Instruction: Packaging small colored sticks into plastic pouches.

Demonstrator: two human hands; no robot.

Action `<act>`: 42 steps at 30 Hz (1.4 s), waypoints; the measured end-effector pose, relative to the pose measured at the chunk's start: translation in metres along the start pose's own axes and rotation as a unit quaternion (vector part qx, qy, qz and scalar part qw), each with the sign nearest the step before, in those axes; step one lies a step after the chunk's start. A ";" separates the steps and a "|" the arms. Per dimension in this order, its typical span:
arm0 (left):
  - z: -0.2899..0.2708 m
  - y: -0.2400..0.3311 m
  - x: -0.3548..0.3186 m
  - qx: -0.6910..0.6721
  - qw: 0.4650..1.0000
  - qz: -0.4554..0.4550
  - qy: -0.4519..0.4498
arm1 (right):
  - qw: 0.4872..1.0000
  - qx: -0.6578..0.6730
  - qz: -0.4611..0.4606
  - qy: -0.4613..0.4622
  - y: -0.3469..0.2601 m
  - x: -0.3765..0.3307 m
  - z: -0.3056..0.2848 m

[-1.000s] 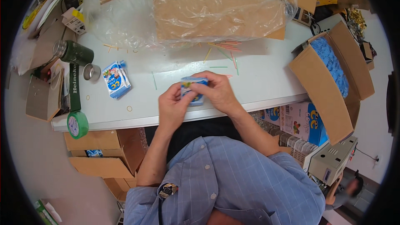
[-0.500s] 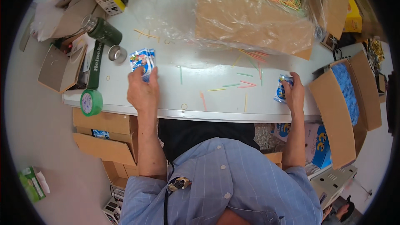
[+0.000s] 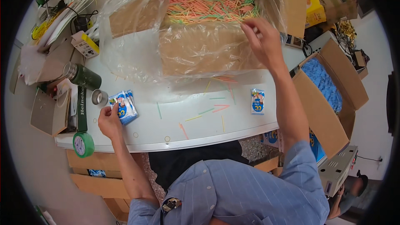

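White tabletop (image 3: 175, 125) fills the middle of the view, crowded at its far edge by a large brown cardboard box lined with clear plastic sheeting (image 3: 200, 50) and heaped with thin pink, green and yellow sticks (image 3: 208, 4).

Fingers of the right hand (image 3: 260, 37) are loosely curled and slightly apart over the near right corner of that box, at the edge of the stick pile; whether they pinch any stick cannot be told. The sticks lie directly under and to the left of these fingertips, mostly running left to right across the box.

Fingers of the left hand (image 3: 109, 121) are closed on the near corner of a small stack of blue-and-white printed sachets (image 3: 124, 106) lying flat at the table's left, the stack slanting away from the thumb.

A single blue-and-white sachet (image 3: 258, 101) lies alone on the right part of the table, below the right forearm and well apart from the left hand. Loose coloured sticks (image 3: 212, 110) are scattered between the two sachet spots. Beside the left hand stand a small metal cup (image 3: 99, 97), a dark green bottle (image 3: 83, 76) and a green tape roll (image 3: 83, 144). An open carton of blue packets (image 3: 323, 85) sits at the right.
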State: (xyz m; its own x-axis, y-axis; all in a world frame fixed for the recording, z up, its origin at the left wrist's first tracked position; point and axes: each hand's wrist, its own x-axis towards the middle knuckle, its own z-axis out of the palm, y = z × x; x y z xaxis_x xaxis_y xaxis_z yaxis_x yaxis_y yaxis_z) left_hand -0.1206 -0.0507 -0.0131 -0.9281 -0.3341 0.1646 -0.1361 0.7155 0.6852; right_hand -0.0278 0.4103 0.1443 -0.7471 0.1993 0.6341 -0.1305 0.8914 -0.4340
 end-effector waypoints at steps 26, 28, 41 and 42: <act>-0.017 0.014 -0.011 -0.078 0.986 0.136 0.064 | 0.875 -0.406 -0.152 -0.217 0.071 0.130 0.164; -0.022 0.026 -0.015 -0.200 0.976 0.060 0.064 | 0.871 -0.410 -0.154 -0.222 0.077 0.131 0.165; -0.051 0.065 -0.020 -0.313 0.945 0.036 0.091 | 0.948 -0.210 -0.045 -0.234 0.078 0.150 0.127; -0.052 0.065 -0.021 -0.314 0.944 0.037 0.091 | 0.943 -0.205 0.001 -0.263 0.073 0.150 0.123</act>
State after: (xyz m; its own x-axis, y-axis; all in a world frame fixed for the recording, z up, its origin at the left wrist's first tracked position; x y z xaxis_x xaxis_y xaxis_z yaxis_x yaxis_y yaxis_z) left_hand -0.0918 -0.0289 0.0652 -0.8447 -0.4377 0.3082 0.2120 0.2551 0.9434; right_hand -0.2296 0.4555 0.1296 -0.9812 0.0674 0.1811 0.0532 0.9952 -0.0819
